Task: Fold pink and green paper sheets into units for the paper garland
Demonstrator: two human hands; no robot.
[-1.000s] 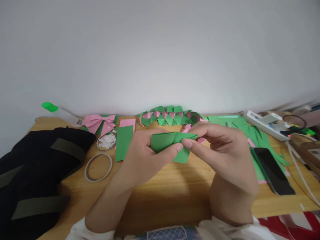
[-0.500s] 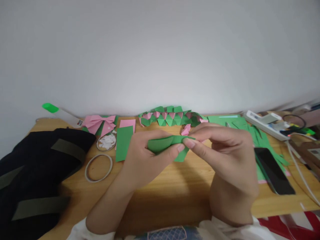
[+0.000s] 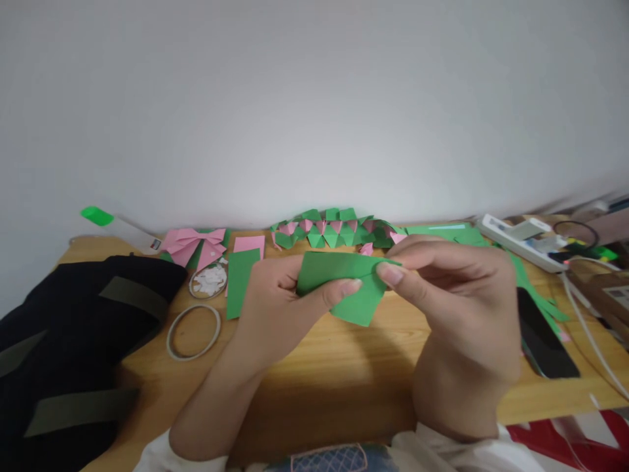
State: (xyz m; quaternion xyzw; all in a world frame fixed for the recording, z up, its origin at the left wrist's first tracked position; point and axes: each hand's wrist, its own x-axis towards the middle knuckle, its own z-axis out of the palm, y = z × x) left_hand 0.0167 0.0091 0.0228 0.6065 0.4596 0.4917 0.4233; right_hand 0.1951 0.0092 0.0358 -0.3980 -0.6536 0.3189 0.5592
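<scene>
A folded piece of green paper (image 3: 356, 305) is held up above the wooden table between both hands. My left hand (image 3: 280, 308) grips its left side, the thumb lying across the front. At the upper right corner, my right hand (image 3: 452, 295) pinches the paper between thumb and fingers. Behind the hands, against the wall, stands a row of folded green and pink paper pieces (image 3: 329, 229). A small pink folded piece (image 3: 366, 249) lies just behind the held paper. Close to my left hand rest a green paper sheet (image 3: 240, 282) and a pink sheet (image 3: 249, 245).
A tape roll (image 3: 194, 332), a ring holding white scraps (image 3: 209, 280) and a pink paper bow (image 3: 194, 246) are on the left, beside a black bag (image 3: 88, 314). To the right are a phone (image 3: 548, 334), green strips (image 3: 535, 292) and a power strip (image 3: 521, 242) with cables.
The green paper has tilted so that its broad face now shows. My right hand has shifted slightly right with its corner, and my left thumb still presses the front.
</scene>
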